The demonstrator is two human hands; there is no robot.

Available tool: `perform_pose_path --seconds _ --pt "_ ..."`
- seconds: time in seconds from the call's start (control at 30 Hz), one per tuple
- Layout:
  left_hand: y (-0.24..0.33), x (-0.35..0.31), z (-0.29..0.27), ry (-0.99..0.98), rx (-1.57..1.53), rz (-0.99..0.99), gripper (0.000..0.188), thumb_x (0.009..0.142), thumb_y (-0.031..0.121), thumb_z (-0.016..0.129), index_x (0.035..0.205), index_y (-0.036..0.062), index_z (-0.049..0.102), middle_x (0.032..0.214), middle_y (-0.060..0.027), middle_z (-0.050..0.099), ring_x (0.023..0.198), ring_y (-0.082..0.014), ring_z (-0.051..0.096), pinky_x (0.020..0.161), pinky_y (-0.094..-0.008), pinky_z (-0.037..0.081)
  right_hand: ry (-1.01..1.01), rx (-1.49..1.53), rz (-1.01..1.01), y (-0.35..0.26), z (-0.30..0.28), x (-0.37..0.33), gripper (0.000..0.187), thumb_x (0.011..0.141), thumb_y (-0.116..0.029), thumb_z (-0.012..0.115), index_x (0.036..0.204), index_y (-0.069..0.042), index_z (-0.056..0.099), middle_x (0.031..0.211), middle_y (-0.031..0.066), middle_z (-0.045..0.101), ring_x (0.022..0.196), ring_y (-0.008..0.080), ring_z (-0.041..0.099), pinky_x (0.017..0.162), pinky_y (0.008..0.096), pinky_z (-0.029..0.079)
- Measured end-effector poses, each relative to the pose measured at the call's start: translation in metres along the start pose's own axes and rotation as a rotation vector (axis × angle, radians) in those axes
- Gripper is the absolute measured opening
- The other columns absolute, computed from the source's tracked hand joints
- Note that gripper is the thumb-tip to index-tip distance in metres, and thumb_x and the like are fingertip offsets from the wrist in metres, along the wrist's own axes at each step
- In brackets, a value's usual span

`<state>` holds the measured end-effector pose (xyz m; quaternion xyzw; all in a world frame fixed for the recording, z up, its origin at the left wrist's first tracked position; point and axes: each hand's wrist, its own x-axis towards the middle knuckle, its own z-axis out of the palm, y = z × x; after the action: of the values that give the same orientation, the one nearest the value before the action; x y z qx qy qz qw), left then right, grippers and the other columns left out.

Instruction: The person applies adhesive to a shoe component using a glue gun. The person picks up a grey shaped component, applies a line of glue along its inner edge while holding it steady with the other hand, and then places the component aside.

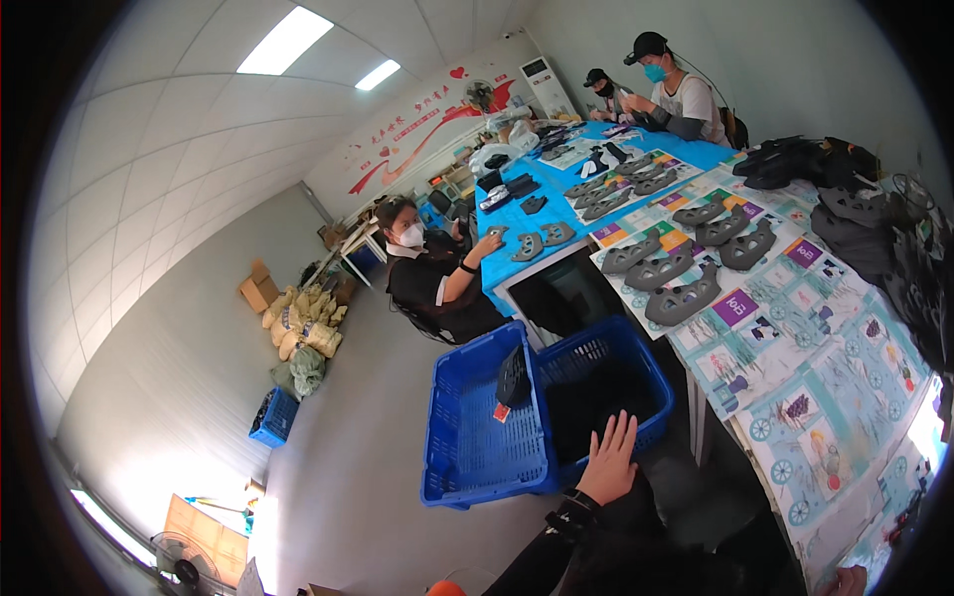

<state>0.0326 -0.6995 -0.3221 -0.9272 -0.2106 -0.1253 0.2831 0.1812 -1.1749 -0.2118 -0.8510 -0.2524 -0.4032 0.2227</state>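
Observation:
My left hand (608, 462), a dark band at its wrist, is held out with fingers spread and nothing in it. It appears in front of a blue crate (653, 399) with dark contents; whether it touches the rim I cannot tell. Beside that crate is another blue crate (437, 452), holding a black rounded piece (513, 377) and a small red card (502, 411). My right hand (847, 580) shows only in part at the lower right, by the patterned table cover (765, 427); its fingers are hidden. Several grey curved pieces (684, 298) lie on the cover.
Black soft items (874, 238) are heaped along the table's right side. A blue-covered table (517, 260) extends beyond, with a masked person (437, 268) seated left and two more people at the far right. Sacks (303, 323) and a small blue crate (273, 417) stand by the left wall.

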Motion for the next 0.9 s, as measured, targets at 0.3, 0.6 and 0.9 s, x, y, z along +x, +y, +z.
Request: perform_pose_path --seconds 0.3,0.6,0.9 --pt "0.117 -0.065 0.053 -0.793 -0.746 -0.431 0.123 0.088 0.073 0.074 0.176 0.0184 0.007 0.178 -0.0272 0.018 0.156 -0.0529 0.035 0.121 -0.0669 0.038 0.043 0.027 0.007 0.006 -0.002 -0.008 0.029 0.111 -0.020 0.055 0.096 -0.001 0.072 0.095 0.0167 0.070 0.091 0.0399 0.070 0.086 0.0516 0.055" --pt "0.172 -0.045 0.032 -0.766 -0.496 -0.216 0.134 0.082 0.072 0.080 0.175 0.0113 0.006 0.173 -0.0347 0.024 0.148 -0.0567 0.044 0.117 -0.0645 0.042 0.054 0.335 0.047 0.016 -0.014 -0.002 0.020 0.102 -0.008 0.057 0.092 -0.001 0.073 0.091 0.0168 0.071 0.086 0.0387 0.070 0.081 0.0493 0.055" --pt "0.167 -0.012 -0.027 -0.853 -0.551 -0.339 0.143 0.075 0.074 0.085 0.175 0.0120 0.005 0.161 -0.0379 0.038 0.128 -0.0532 0.062 0.096 -0.0617 0.057 0.054 0.418 0.001 0.022 -0.021 0.005 0.023 0.102 -0.007 0.058 0.087 -0.004 0.075 0.089 0.0132 0.072 0.084 0.0348 0.069 0.080 0.0453 0.054"
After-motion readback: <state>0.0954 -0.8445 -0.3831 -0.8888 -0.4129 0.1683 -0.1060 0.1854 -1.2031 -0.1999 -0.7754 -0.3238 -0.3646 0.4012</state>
